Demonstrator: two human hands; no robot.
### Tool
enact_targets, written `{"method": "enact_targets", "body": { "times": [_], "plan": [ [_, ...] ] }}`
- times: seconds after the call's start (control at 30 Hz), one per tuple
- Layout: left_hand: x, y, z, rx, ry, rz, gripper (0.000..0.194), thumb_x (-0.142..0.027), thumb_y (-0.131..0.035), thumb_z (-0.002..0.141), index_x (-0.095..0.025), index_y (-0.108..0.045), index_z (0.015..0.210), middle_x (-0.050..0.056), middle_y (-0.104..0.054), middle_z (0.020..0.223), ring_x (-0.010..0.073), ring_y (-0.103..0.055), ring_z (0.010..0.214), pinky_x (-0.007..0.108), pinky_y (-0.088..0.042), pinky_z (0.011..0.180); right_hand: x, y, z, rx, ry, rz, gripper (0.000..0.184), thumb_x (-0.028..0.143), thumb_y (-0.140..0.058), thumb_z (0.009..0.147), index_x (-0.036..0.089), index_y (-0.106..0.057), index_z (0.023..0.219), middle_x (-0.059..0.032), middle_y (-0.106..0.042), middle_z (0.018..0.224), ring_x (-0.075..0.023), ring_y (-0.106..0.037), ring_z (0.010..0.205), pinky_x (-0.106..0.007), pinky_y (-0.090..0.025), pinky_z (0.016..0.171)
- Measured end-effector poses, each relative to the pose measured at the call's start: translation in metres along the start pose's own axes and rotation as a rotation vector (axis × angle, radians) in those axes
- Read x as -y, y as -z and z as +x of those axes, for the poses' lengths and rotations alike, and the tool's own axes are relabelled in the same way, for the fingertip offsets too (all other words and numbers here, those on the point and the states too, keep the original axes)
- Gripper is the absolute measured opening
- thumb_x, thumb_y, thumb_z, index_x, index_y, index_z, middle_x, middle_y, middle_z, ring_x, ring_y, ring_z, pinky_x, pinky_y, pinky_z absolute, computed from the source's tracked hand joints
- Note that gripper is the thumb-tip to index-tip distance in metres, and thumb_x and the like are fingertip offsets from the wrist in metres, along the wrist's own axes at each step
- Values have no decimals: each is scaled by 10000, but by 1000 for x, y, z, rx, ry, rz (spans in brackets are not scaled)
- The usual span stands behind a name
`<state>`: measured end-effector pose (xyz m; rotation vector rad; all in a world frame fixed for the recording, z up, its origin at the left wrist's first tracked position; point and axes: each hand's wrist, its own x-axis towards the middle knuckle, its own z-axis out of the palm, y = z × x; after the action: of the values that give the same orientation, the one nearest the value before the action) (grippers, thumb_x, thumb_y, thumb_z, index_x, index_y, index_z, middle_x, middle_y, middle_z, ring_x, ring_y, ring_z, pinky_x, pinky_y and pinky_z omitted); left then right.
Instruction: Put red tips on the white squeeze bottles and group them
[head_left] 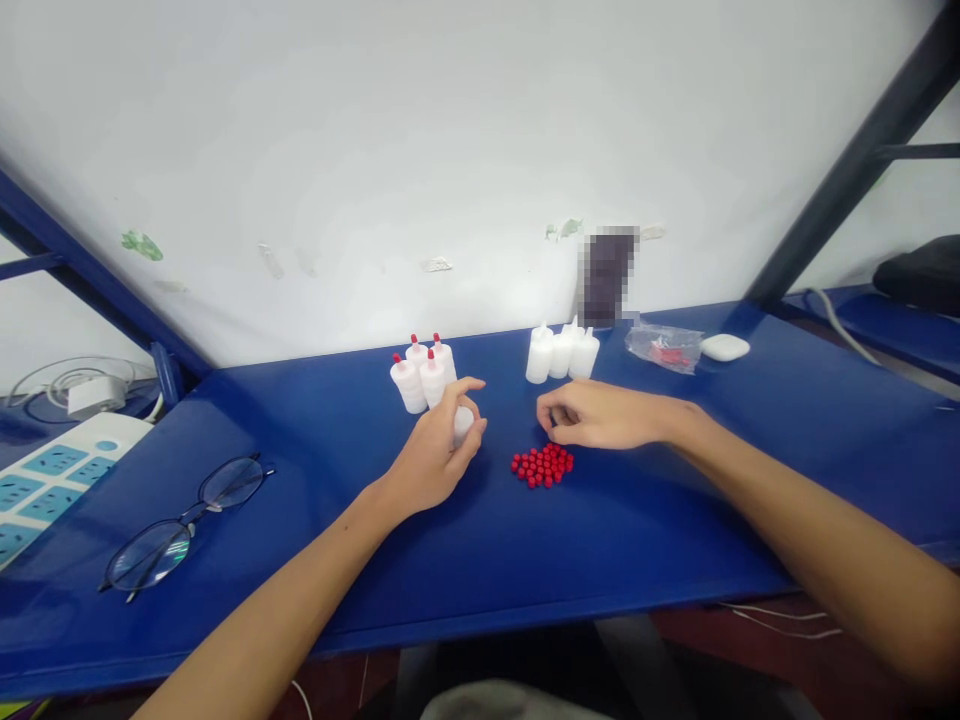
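Head view: a white bottle (463, 426) is resting in the left hand (429, 455), just in front of four red-capped bottles (433, 382). The thumb and curled fingers are gripping it while the index finger is sticking out past it, a hold that is probably keeping the bottle steady without wrapping it fully. The right hand (596, 412) is hovering at the far edge of a pile of red caps (544, 465), its fingers curling downward; whether they are pinching a cap I cannot tell, the tips being partly hidden.

The caps are lying loose between the hands, presumably spread out so that single ones are staying easy to reach. Behind the right hand, a cluster of uncapped bottles (561, 357) is standing well apart from the capped group, a gap that is seemingly keeping the two kinds from mixing.

Farther right, a clear plastic bag (660, 345) holding red pieces is lying near a white rounded case (724, 347). At the left, eyeglasses (180, 527) are lying beside a power strip (71, 470), both sitting off to the side of the blue table (480, 560), likely out of the arms' way.
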<state>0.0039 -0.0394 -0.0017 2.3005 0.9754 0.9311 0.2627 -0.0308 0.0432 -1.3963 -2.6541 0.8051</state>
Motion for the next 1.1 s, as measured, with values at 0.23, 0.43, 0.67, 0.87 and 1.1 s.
{"method": "enact_targets", "body": {
  "times": [0.23,0.43,0.67,0.87,1.1],
  "plan": [
    [-2,-2,-2,0,101,-185,99,-249,-492,964,-218,-404,999,10,-610,927,149,-635,801,237,-454,634,-2,10,-5,113,-9,125,317,428,-588,858,186,-645,1055,-23,-647,825,-157,-577,694,-270,-428,591],
    [-1,-1,0,36,138,-225,92,-274,-517,957,-201,-460,952,9,-629,866,149,-635,782,249,-469,671,-5,12,-9,177,20,126,341,365,-609,841,208,-625,1145,-32,-683,897,-176,-629,769,-270,-468,629],
    [0,-1,0,27,140,-216,137,-314,-554,936,-192,-493,937,7,-618,816,148,-627,727,246,-467,632,-6,10,-10,187,46,132,358,337,-626,832,214,-627,1168,-30,-670,891,-171,-623,773,-271,-484,652],
    [1,0,0,58,152,-196,140,-326,-534,955,-196,-483,950,6,-611,823,150,-623,732,254,-466,643,-6,10,-8,135,51,139,323,392,-607,865,223,-649,1137,-27,-669,872,-169,-607,756,-278,-474,647],
    [1,-1,0,63,115,-243,145,-313,-498,984,-231,-412,1068,-1,-568,900,148,-615,794,270,-472,703,-15,15,-9,168,68,232,402,456,-648,847,230,-656,1179,-39,-665,933,-180,-603,825,-293,-488,717]
  ]
}}
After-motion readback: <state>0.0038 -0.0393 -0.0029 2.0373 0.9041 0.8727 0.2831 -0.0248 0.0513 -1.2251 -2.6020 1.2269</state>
